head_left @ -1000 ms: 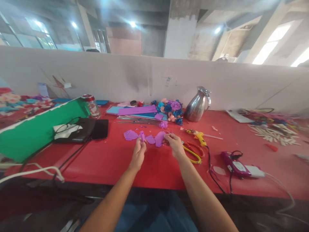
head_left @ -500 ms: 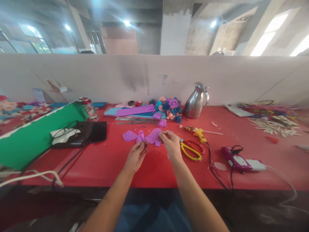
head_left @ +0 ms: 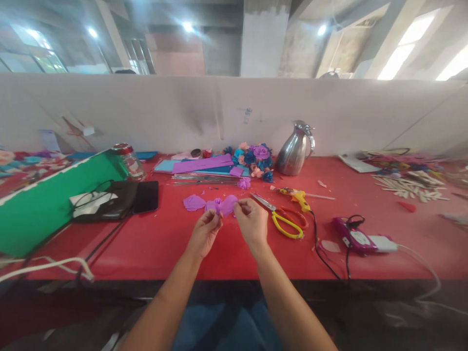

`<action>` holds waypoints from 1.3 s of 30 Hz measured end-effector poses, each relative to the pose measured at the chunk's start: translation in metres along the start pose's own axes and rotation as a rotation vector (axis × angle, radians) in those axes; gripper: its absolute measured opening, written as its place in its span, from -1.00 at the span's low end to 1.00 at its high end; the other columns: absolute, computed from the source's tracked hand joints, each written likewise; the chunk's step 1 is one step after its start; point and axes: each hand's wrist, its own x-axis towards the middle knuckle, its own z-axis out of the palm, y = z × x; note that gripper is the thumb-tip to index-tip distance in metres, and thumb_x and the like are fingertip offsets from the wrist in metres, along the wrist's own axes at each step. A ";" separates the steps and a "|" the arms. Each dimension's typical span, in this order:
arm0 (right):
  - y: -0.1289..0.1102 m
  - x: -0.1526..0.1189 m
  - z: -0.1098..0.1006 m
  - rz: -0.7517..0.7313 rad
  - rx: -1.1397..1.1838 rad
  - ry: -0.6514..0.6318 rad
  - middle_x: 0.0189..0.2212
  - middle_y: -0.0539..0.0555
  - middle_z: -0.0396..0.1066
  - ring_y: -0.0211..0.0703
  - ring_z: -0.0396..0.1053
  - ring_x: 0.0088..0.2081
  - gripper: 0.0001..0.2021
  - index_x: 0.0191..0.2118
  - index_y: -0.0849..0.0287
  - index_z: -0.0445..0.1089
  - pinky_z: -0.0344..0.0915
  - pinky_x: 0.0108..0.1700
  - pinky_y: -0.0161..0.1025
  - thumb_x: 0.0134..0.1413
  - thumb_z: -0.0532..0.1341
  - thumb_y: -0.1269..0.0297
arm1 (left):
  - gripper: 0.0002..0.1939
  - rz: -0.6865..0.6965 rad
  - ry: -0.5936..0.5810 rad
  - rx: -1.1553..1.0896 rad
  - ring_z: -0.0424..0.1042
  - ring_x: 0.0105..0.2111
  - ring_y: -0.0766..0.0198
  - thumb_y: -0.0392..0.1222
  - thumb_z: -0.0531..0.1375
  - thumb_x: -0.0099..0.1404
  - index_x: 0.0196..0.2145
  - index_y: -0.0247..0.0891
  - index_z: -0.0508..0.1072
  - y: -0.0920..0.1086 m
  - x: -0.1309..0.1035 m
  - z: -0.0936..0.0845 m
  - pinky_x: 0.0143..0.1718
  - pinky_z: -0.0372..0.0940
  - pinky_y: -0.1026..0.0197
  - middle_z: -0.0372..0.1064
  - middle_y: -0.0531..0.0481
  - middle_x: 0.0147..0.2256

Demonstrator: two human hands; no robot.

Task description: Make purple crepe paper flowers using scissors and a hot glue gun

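Observation:
My left hand (head_left: 206, 231) pinches the base of a small purple paper flower (head_left: 217, 204), its centre rolled and upright. A rounded purple petal (head_left: 229, 204) is pinched at its right edge by my right hand (head_left: 251, 219) and meets the flower on its right side. Loose purple petals (head_left: 194, 202) lie on the red table just left of the flower. Scissors (head_left: 287, 225) with one yellow and one red handle rest right of my right hand, blades pointing away to the left.
A yellow glue gun (head_left: 302, 201) trails a black cable. Behind are finished paper flowers (head_left: 260, 156), purple paper strips (head_left: 203, 165), thin wires (head_left: 199, 179) and a steel jug (head_left: 295, 148). A black phone (head_left: 145, 197) and a glass jar (head_left: 130, 163) stand left; a purple power strip (head_left: 354, 237) lies right.
My right hand has moved left, bringing the petal in against the flower. The scissors' blades now show beside it. The view has shifted slightly.

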 end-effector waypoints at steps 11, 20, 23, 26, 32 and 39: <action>-0.006 -0.007 0.002 -0.065 -0.091 0.010 -0.46 0.06 0.55 -0.12 0.52 -0.39 -0.86 -0.41 0.14 0.42 0.34 -0.33 -0.31 0.03 0.15 0.25 | -0.78 0.034 -0.011 0.047 0.29 -0.51 0.52 -0.34 0.40 -0.05 -0.40 -0.32 0.49 -0.001 0.001 0.002 -0.44 0.23 0.46 0.36 0.10 -0.46; -0.006 -0.008 0.002 -0.074 -0.109 0.013 -0.45 0.07 0.55 -0.11 0.52 -0.39 -0.86 -0.40 0.14 0.43 0.36 -0.32 -0.29 0.03 0.15 0.25 | -0.77 0.062 0.000 0.130 0.19 -0.56 0.50 -0.25 0.44 -0.10 -0.44 -0.28 0.52 0.000 0.000 0.003 -0.51 0.13 0.42 0.31 0.12 -0.54; -0.006 -0.008 0.003 -0.066 -0.101 0.005 -0.45 0.07 0.55 -0.10 0.53 -0.37 -0.86 -0.40 0.14 0.43 0.36 -0.31 -0.29 0.03 0.15 0.25 | -0.78 0.073 0.010 0.152 0.18 -0.56 0.50 -0.23 0.44 -0.12 -0.46 -0.28 0.53 0.000 0.000 0.004 -0.50 0.12 0.41 0.30 0.12 -0.54; -0.005 -0.008 0.004 -0.065 -0.101 0.005 -0.44 0.07 0.55 -0.09 0.52 -0.36 -0.85 -0.40 0.13 0.43 0.36 -0.31 -0.28 0.03 0.14 0.24 | -0.81 0.091 0.009 0.163 0.20 -0.53 0.49 -0.26 0.43 -0.09 -0.47 -0.30 0.53 -0.001 0.000 0.003 -0.47 0.14 0.40 0.32 0.10 -0.51; -0.004 -0.007 0.005 -0.057 -0.094 0.002 -0.45 0.06 0.55 -0.09 0.52 -0.36 -0.84 -0.40 0.12 0.43 0.36 -0.29 -0.26 0.03 0.15 0.21 | -0.85 0.106 0.005 0.132 0.21 -0.54 0.48 -0.32 0.42 -0.09 -0.60 -0.32 0.50 -0.002 0.000 0.003 -0.49 0.17 0.39 0.27 0.09 -0.55; -0.006 -0.007 0.005 -0.070 -0.103 0.002 -0.44 0.06 0.55 -0.09 0.52 -0.37 -0.85 -0.39 0.13 0.43 0.35 -0.30 -0.27 0.03 0.15 0.23 | -0.89 0.096 0.041 0.109 0.28 -0.48 0.44 -0.37 0.41 -0.10 -0.57 -0.29 0.54 -0.003 0.000 0.003 -0.43 0.20 0.38 0.33 0.08 -0.49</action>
